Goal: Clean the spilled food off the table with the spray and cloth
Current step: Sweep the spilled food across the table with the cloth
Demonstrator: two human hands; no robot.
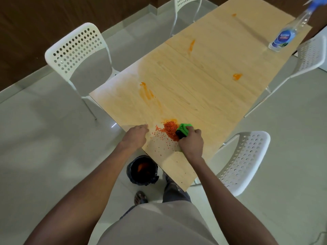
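Note:
A heap of small orange-red grains lies near the front left edge of the pale wooden table, with loose grains scattered toward me. My right hand grips a bunched green cloth pressed against the heap's right side. My left hand rests at the table's left edge beside the grains, fingers loosely bent, holding nothing. Orange smears streak the tabletop farther back. A clear spray bottle with a blue nozzle stands at the far right corner.
A black-lined bin with orange waste inside sits on the floor below the table's edge, near my foot. White perforated chairs stand at the left, right front, right back and far end.

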